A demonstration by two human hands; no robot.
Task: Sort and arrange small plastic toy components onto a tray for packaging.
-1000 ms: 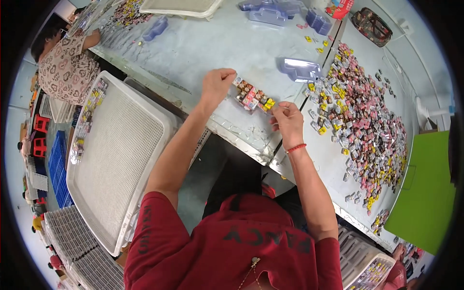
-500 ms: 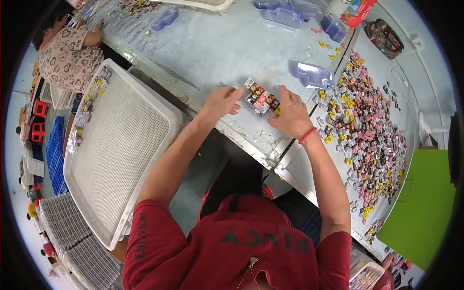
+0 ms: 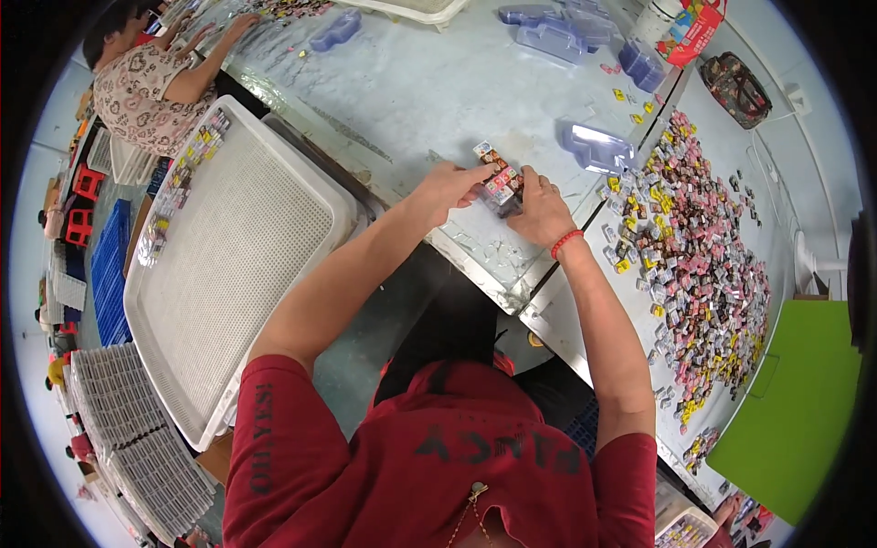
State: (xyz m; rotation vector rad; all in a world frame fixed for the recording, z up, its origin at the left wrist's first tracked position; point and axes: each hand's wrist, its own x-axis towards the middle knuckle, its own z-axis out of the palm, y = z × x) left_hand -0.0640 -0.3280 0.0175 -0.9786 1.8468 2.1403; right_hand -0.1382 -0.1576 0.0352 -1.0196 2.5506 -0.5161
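Observation:
Between my two hands is a small clear plastic tray [image 3: 495, 203] packed with a block of small brown, pink and white pieces [image 3: 502, 187], standing slightly tilted just above or on the table. My left hand [image 3: 448, 190] grips it from the left, the thumb and a finger pressed along the top and side of the block. From the right, my right hand [image 3: 543, 212], below a red bead bracelet [image 3: 566, 243], closes its fingers on the other side. The tray's underside is hidden. An open, unfilled clear tray [image 3: 598, 148] lies to the upper right.
A large heap of small coloured pieces [image 3: 703, 265] covers the right table. To the left stands a big white perforated tray [image 3: 237, 247] with filled packs along its far side. Stacked clear trays [image 3: 553, 41] lie at the back. A co-worker [image 3: 146, 91] sits at the far left.
Both hands have closed in on the filled tray. My left thumb now presses on the block, where before the left hand was apart from it. The view has shifted slightly.

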